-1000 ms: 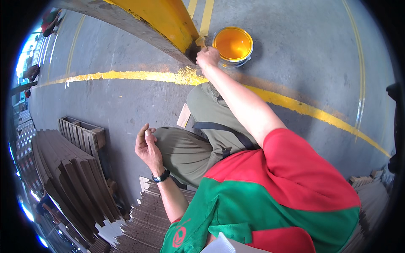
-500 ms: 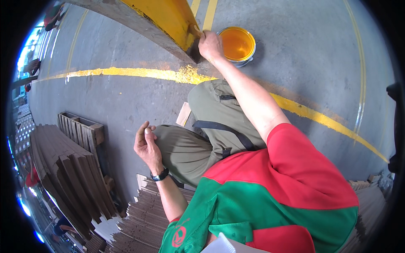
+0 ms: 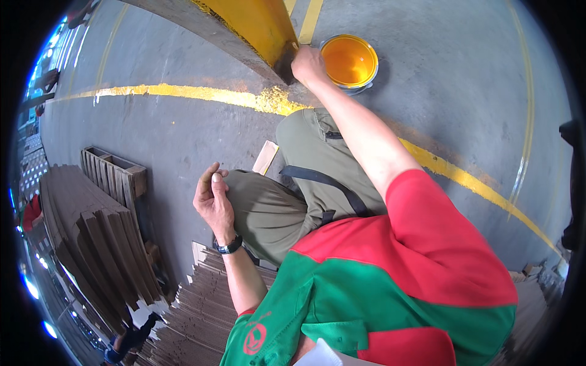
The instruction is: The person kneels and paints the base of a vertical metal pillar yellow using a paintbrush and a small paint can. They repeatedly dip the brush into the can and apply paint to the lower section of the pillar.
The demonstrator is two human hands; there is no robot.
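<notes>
A: Right hand (image 3: 308,64) up at twelve o'clock, closed on something small pressed against the lower edge of the slanted yellow-painted concrete beam (image 3: 256,24). Probably a brush, though hidden by the fingers, so impossible to tell.

B: And the round metal bucket of orange-yellow paint (image 3: 349,61)?

A: Just beside that hand, at one o'clock, standing upright on the grey concrete floor (image 3: 183,140). Well filled, by the look of it.

B: Left hand (image 3: 213,198)?

A: Down at nine o'clock, empty, fingers loosely curled, thumb up, hovering by the knee of the olive-green trousers (image 3: 274,207). Black wristwatch (image 3: 229,246) on the wrist.

B: How far along?

A: Upper face of the beam already solid yellow; grey side face (image 3: 201,27) below it bare (edge between them ragged). Apparently working at the bottom corner, so most of the yellow face done, edge and corner left. Yellow splatter on the painted floor line (image 3: 183,93) beneath.

B: Anything else around?

A: Stacks of flattened brown cardboard sheets (image 3: 91,244) at eight o'clock, a small wooden slatted pallet (image 3: 116,174) beside them, more cardboard at six.
</notes>
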